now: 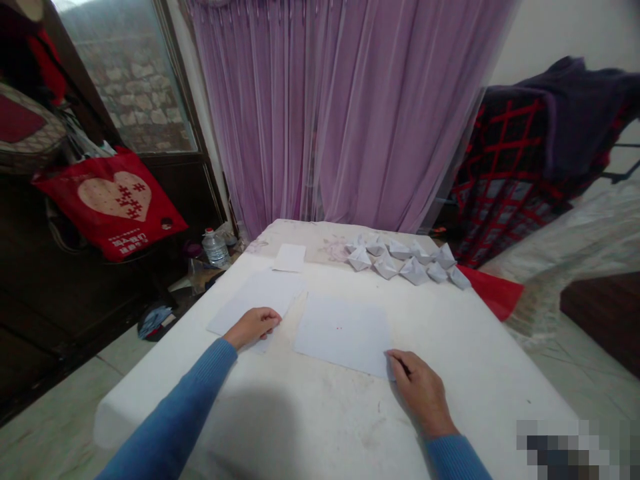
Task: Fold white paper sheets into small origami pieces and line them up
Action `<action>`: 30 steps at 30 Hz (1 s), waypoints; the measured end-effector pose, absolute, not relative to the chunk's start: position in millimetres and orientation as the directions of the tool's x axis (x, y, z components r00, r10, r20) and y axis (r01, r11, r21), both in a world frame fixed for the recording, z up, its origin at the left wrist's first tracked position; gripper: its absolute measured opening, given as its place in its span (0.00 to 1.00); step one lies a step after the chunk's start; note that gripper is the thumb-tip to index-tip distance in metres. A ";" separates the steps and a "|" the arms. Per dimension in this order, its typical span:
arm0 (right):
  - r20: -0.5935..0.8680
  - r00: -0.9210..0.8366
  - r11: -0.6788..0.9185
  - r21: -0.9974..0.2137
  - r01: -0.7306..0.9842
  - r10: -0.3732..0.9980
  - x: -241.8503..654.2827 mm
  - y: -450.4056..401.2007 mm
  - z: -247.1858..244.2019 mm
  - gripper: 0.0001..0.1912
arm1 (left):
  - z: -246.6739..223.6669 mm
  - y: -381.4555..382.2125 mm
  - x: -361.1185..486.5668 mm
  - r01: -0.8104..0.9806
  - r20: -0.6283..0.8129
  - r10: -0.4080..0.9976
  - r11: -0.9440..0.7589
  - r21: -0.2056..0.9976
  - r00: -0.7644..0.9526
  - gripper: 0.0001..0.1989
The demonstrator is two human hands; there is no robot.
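Note:
A white sheet of paper (343, 330) with tiny red marks lies flat at the middle of the table. My right hand (420, 393) has thumb and finger closed at its near right corner. Over the right side of another white sheet (250, 293), my left hand (254, 327) is curled with its fingertips together. Whether anything is between those fingertips is hidden. A smaller white paper piece (290, 258) lies beyond the left sheet. Several folded paper boats (414, 271) stand in two rows at the far right of the table.
A white cloth (330, 427) with a floral far end covers the table. Purple curtains (350, 120) hang behind. On the left are a red bag (115, 207) and a water bottle (216, 249). Red material (493, 293) shows by the right edge, below a plaid cloth (510, 160).

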State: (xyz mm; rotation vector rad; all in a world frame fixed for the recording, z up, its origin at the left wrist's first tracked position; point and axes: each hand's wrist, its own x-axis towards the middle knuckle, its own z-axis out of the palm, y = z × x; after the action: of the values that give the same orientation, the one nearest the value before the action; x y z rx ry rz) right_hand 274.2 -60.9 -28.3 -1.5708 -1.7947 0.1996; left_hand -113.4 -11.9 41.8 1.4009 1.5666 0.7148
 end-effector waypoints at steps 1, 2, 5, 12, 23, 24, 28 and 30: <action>0.416 0.014 0.241 -0.553 0.797 0.909 274.8 -60.5 -28.9 0.19 | 44.0 -12.7 -111.2 0.447 -0.231 0.972 0.186 0.875 0.049 0.18; 0.415 0.013 0.240 -0.552 0.798 0.910 275.2 -60.2 -29.5 0.19 | 46.3 -13.3 -109.0 0.439 -0.221 0.973 0.175 0.881 0.058 0.18; 0.412 0.021 0.232 -0.553 0.800 0.911 275.3 -59.5 -30.6 0.19 | 52.0 -14.8 -101.2 0.428 -0.186 0.980 0.140 0.893 0.068 0.19; 0.401 0.020 0.225 -0.553 0.802 0.916 273.5 -60.9 -27.7 0.20 | 49.5 -17.7 -74.8 0.386 -0.096 0.979 0.020 0.922 0.180 0.22; 0.416 0.031 0.241 -0.584 0.775 0.909 274.9 -60.7 -29.1 0.19 | 11.1 -26.8 -83.3 0.760 0.179 0.952 0.076 0.645 -0.248 0.20; 0.413 0.042 0.239 -0.603 0.761 0.910 274.9 -61.1 -28.6 0.19 | 8.5 -27.2 -83.6 0.770 0.206 0.945 0.070 0.635 -0.255 0.18; 0.385 0.110 0.244 -0.755 0.608 0.916 265.4 -62.5 -22.4 0.20 | 3.8 -26.5 -84.8 0.820 0.278 0.942 -0.005 0.572 -0.188 0.14; 0.333 0.061 0.261 -0.829 0.495 0.941 252.4 -64.3 -13.4 0.20 | 4.0 -25.7 -85.4 0.832 0.260 0.951 -0.006 0.555 -0.167 0.14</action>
State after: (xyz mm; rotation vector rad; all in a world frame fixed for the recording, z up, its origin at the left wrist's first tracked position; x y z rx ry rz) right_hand 252.4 -64.3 -13.4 -1.3712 -1.5761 0.5859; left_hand -85.4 -25.7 4.0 1.8907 2.0695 0.9159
